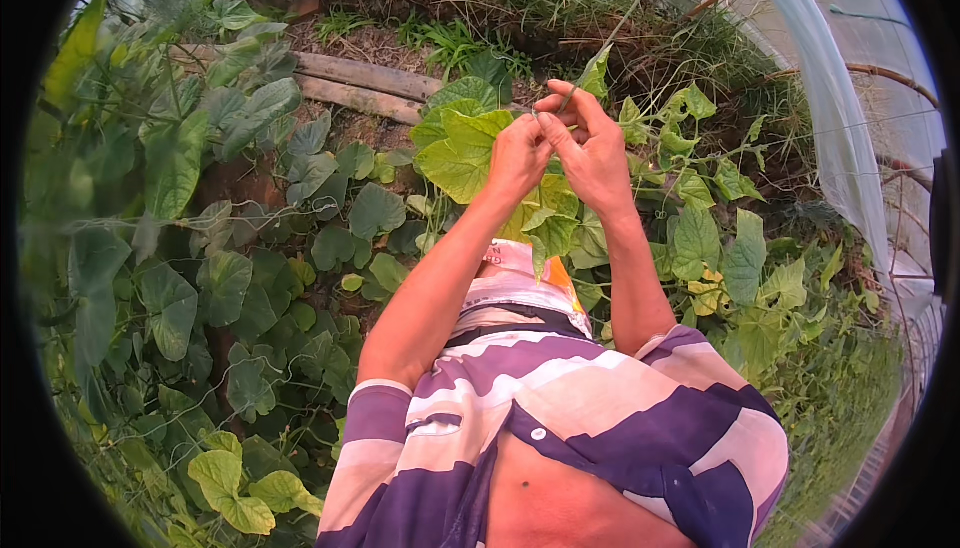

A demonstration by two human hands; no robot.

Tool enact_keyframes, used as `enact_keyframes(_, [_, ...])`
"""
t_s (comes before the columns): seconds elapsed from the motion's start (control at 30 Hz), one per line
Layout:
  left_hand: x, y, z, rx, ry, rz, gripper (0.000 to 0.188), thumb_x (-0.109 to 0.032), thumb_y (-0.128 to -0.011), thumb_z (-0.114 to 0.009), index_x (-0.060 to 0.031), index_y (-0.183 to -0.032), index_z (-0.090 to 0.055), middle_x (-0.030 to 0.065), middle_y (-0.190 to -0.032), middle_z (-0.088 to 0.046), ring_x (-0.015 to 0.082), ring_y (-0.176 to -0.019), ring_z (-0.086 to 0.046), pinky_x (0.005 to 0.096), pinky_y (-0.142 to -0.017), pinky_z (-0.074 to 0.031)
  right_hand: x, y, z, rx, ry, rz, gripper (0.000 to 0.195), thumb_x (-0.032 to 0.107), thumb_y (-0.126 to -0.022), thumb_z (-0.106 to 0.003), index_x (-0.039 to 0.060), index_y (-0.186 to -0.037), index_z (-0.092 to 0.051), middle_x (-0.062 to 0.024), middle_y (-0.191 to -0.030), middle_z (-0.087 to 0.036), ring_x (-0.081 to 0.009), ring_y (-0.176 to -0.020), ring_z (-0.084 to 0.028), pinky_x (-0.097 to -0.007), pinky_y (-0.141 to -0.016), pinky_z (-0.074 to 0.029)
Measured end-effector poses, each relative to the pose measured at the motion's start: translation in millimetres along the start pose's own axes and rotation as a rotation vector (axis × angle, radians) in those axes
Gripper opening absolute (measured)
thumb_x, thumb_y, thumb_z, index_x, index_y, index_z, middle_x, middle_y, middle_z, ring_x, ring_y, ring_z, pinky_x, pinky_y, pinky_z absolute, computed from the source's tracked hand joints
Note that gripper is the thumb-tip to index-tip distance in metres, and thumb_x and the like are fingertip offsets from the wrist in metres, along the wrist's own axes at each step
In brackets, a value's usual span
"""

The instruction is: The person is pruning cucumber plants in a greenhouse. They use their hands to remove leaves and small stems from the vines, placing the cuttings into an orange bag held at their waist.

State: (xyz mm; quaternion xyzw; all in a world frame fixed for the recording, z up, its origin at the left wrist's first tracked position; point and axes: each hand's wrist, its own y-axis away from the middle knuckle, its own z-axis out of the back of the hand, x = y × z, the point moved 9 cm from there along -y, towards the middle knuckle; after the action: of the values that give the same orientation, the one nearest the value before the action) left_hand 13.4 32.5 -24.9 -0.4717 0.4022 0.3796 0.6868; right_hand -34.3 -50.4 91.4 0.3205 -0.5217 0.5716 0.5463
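Note:
My left hand (519, 149) and my right hand (592, 149) meet at the thumbs and fingertips in front of me. A thin greenish string (624, 21) slants down from the top right and passes over the fingers of my right hand. Both hands pinch it where the fingertips come together; the exact pinch point is partly hidden by the fingers. Just below and left of my hands spreads a broad, light-green vine leaf (466, 149). A smaller curled leaf (553, 231) hangs beneath, between my forearms. Behind the right fingers, another leaf (597, 75) stands up beside the string.
Dense vines (225, 285) fill the left side, crossed by thin wires or strings (247, 216). More leafy vines (697, 236) grow at right. Wooden poles (367, 82) lie on the soil ahead. Plastic sheeting (817, 82) hangs at right over bent hoops. A printed bag (517, 270) covers my waist.

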Motion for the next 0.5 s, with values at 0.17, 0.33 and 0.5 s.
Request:
enact_keyframes(0.17, [5,-1,17,0.059,0.059,0.207,0.015,-0.012,-0.099,-0.065,0.0017,-0.104,-0.068,0.0075,-0.091,-0.057,0.0162,-0.078,-0.062,0.0311,-0.070,-0.056,-32,23,27,-0.250,-0.108,-0.117,0.026,0.024,-0.108,-0.059,0.0003,-0.099,-0.065,-0.0016,-0.085,-0.064,-0.0067,-0.068,-0.059,-0.0228,-0.060,-0.047])
enact_keyframes(0.33, [14,13,13,0.082,0.414,0.169,0.015,-0.008,-0.103,-0.062,-0.0011,-0.114,-0.069,0.0057,-0.100,-0.055,0.0123,-0.089,-0.061,0.0277,-0.074,-0.060,-46,-12,34,-0.199,-0.468,-0.141,0.027,0.027,-0.108,-0.059,0.0015,-0.103,-0.066,-0.0011,-0.085,-0.066,-0.0054,-0.069,-0.057,-0.0218,-0.058,-0.044])
enact_keyframes(0.5, [-18,24,40,0.112,-0.008,-0.122,0.015,-0.001,-0.091,-0.069,0.0001,-0.106,-0.068,0.0138,-0.101,-0.058,0.0302,-0.085,-0.062,0.0356,-0.079,-0.056,-10,-19,15,0.114,-0.231,-0.185,0.030,0.029,-0.106,-0.062,0.0006,-0.103,-0.071,-0.0023,-0.089,-0.070,-0.0059,-0.070,-0.057,-0.0222,-0.061,-0.045])
